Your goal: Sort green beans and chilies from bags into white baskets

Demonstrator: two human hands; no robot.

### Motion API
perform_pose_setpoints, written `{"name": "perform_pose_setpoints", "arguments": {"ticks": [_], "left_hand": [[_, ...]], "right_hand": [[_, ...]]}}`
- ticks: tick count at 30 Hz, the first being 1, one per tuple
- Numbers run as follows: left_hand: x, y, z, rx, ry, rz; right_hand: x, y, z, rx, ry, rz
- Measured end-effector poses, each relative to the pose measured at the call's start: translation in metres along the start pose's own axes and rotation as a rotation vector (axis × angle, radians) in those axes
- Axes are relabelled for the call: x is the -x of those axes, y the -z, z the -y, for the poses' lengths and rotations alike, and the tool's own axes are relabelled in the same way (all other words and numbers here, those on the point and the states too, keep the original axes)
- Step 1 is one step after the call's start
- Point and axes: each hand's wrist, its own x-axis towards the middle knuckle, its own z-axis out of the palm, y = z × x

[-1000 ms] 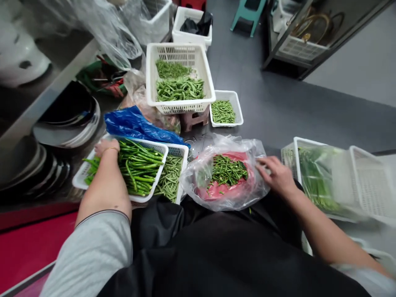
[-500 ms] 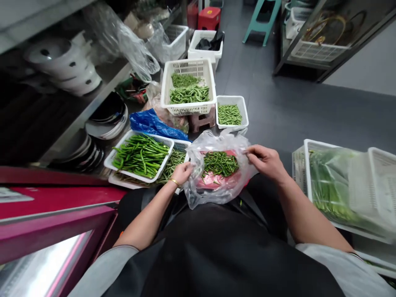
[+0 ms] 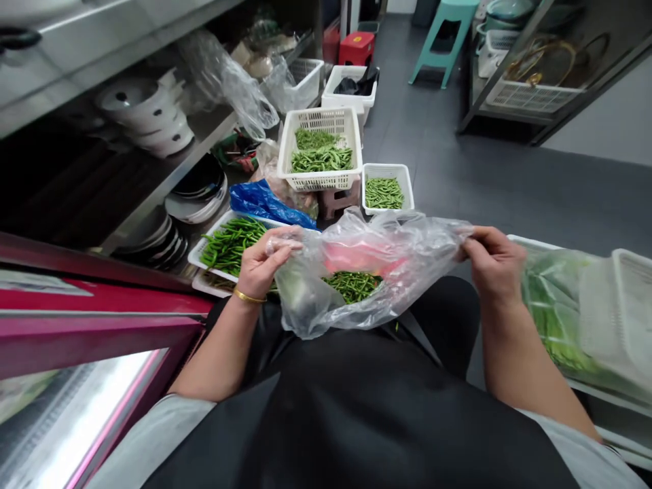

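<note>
Standing over a dark grey floor (image 3: 509,197), w/ a stainless steel shelf unit (image 3: 204,129) on the left, holding white bowls & dark plates. Far end: teal plastic stool (image 3: 443,41) & red stool (image 3: 356,47). Right: white plastic crate (image 3: 530,242) w/ long greens in plastic. Mid-far: large white lattice basket (image 3: 320,119) on a low brown stool (image 3: 336,204), beans inside; small white basket (image 3: 379,170) of short green beans just right of it. Near left: white tray (image 3: 219,229) of long green beans, blue plastic bag (image 3: 267,206) just beyond. Hands well apart, both clamped on opposite edges of a clear plastic bag (image 3: 392,251), held up & stretched open over the person's black apron (image 3: 356,421). Left hand (image 3: 262,261) has a gold bangle (image 3: 249,296) on the wrist; right hand (image 3: 492,261) pinches the far edge. Pink-red plastic (image 3: 351,258) & thin green beans (image 3: 351,285) sit inside the bag.
</note>
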Motion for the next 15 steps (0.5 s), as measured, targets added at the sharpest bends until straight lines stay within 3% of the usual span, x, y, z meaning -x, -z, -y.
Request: {"name": "perform_pose_setpoints", "arguments": {"ticks": [3, 5, 6, 7, 9, 11, 13, 15], "left_hand": [[0.003, 0.008, 0.011, 0.157, 0.096, 0.042], [-0.001, 0.010, 0.015, 0.268, 0.101, -0.003], [-0.002, 0.008, 0.014, 0.301, 0.089, -0.042], [-0.002, 0.002, 0.013, 0.319, 0.074, -0.084], [0.005, -0.023, 0.011, 0.327, 0.083, -0.129], [0.011, -0.059, 0.012, 0.364, 0.209, -0.009], [0.010, -0.093, 0.020, 0.352, 0.287, 0.088], [0.005, -0.107, 0.027, 0.267, 0.251, 0.161]], "right_hand": [[-0.005, 0.009, -0.016, 0.003, -0.055, -0.109], [-0.004, 0.014, -0.016, 0.007, 0.069, -0.207], [0.000, 0.014, -0.013, 0.025, 0.145, -0.182], [0.007, 0.009, -0.010, 0.046, 0.214, -0.088], [0.028, -0.012, -0.006, 0.081, 0.312, 0.259], [0.057, -0.047, -0.013, 0.103, 0.357, 0.594], [0.082, -0.084, -0.030, 0.140, 0.328, 0.720], [0.091, -0.109, -0.051, 0.225, 0.274, 0.748]]}}
